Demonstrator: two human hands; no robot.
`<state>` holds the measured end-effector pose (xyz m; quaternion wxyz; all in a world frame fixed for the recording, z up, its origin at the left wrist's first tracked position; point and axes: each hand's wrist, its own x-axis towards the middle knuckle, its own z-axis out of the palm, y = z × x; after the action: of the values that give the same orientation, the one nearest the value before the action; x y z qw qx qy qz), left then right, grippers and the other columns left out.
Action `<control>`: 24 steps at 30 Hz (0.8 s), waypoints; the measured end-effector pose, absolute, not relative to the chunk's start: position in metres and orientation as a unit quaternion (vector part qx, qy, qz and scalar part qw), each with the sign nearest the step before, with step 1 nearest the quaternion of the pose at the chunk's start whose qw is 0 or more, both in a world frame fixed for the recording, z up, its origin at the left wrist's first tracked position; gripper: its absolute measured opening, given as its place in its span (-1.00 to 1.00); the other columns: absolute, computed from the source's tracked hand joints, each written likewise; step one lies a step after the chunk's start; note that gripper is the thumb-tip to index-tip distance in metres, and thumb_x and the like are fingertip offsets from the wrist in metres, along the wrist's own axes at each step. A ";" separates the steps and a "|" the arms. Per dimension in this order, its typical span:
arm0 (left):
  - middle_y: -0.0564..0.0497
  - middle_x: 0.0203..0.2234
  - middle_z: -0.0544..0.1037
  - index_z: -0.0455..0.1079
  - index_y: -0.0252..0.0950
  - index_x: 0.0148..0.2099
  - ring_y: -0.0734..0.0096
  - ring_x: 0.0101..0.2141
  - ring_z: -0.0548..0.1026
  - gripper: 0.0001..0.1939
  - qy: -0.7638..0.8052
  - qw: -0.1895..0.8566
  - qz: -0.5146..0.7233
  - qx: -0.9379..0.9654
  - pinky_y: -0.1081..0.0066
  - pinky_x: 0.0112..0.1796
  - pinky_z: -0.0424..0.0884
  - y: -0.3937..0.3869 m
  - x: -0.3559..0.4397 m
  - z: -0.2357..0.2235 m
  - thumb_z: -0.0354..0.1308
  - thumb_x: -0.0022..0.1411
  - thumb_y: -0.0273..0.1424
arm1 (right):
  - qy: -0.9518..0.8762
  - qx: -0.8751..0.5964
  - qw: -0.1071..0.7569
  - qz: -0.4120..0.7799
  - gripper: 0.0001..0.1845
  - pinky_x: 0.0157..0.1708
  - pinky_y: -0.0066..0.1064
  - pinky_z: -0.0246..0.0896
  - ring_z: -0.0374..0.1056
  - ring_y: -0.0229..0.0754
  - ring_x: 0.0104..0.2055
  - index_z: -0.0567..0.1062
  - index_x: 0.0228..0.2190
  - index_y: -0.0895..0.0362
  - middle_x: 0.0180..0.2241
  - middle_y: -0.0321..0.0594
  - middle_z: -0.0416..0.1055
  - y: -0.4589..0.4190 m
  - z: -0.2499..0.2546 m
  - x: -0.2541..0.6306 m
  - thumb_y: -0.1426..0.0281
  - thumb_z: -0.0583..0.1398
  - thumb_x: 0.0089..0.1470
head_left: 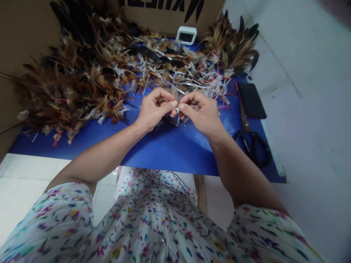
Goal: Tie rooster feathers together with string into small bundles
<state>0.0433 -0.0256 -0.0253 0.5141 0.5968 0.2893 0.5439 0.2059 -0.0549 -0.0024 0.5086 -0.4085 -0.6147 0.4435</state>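
Over the blue tabletop [170, 153] my left hand [157, 107] and my right hand [201, 111] meet, thumbs and forefingers pinched close together. Between them is a small feather bunch [174, 92]; its brown tips stick up past the fingers, and a pale end shows just under the thumbs. Both hands are closed on it, though the fingers hide most of it. Right behind the hands lie loose brown and black feathers [159, 54] mixed with white strips. A tangle of clear plastic strips [215, 86] and red string [218, 65] is beyond my right hand.
A large feather heap [82, 87] covers the table's left side. At the back stand a cardboard box [153, 18] and a small white digital timer [187, 35], with another feather pile [233, 44] to the right. A black phone [251, 100] and scissors [251, 138] lie near the right edge.
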 end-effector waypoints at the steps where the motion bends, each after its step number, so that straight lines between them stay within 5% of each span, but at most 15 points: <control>1: 0.16 -0.53 0.49 0.31 -0.24 -0.31 0.57 -0.55 0.49 -0.51 0.290 0.514 0.542 0.598 0.46 -0.44 0.49 -0.026 0.043 -0.025 0.43 -0.02 -0.02 | -0.603 -0.406 0.506 0.464 -0.67 -0.46 -0.46 0.33 0.39 -0.33 -0.47 0.42 -0.38 0.09 -0.50 -0.34 0.45 -0.055 -0.002 0.206 0.14 0.37 0.04; 24: 0.12 -0.54 0.51 0.32 -0.26 -0.32 0.51 -0.51 0.54 -0.54 0.286 0.534 0.504 0.616 0.41 -0.42 0.53 -0.032 0.043 -0.017 0.42 0.00 -0.05 | -0.540 -0.407 0.492 0.549 -0.60 -0.53 -0.49 0.30 0.36 -0.35 -0.56 0.45 -0.46 0.13 -0.57 -0.36 0.46 -0.051 -0.001 0.209 0.14 0.45 -0.12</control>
<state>0.0430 -0.0318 -0.0169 0.5336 0.6161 0.2860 0.5039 0.2087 -0.0512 -0.0013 0.4918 -0.4069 -0.5399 0.5487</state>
